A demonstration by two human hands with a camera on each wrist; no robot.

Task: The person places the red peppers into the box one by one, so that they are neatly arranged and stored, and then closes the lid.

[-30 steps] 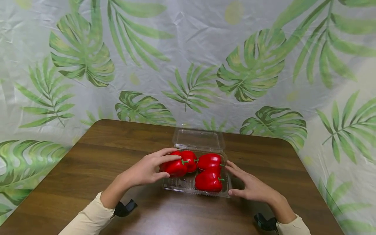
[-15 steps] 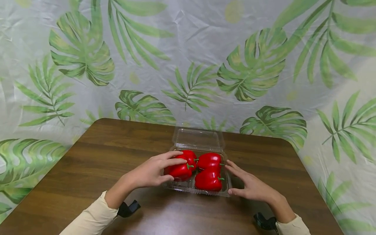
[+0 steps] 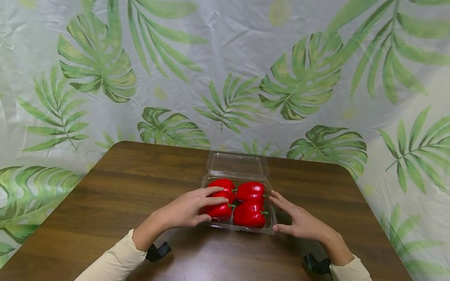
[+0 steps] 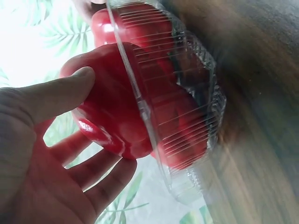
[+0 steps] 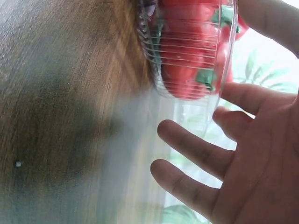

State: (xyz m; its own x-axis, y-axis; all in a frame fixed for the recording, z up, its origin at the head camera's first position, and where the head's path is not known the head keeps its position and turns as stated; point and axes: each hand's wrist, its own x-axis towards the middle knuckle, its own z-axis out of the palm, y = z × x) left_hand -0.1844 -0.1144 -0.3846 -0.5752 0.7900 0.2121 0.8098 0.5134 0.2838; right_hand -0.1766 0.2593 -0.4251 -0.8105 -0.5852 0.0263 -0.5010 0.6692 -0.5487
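A clear plastic clamshell container (image 3: 270, 224) sits on the table with its lid (image 3: 237, 164) folded back, holding several glossy red bell peppers with green stems. My left hand (image 3: 188, 207) grips the front-left bell pepper (image 3: 218, 212), thumb and fingers on its sides. In the left wrist view, that bell pepper (image 4: 112, 102) rises above the container's rim, its lower part behind the clear wall (image 4: 180, 133). My right hand (image 3: 304, 222) is at the container's right side, fingers spread, with fingertips right at the rim. Two bell peppers (image 3: 249, 214) fill the right half; another (image 3: 222, 184) lies back left.
The brown wooden table (image 3: 140, 171) extends around the container on all sides. A leaf-patterned curtain (image 3: 225, 78) hangs behind its back edge. Black straps (image 3: 158, 251) hang at both wrists.
My left hand has moved right and toward me with its bell pepper, lowering it into the container's front-left part. The right hand has stayed in place.
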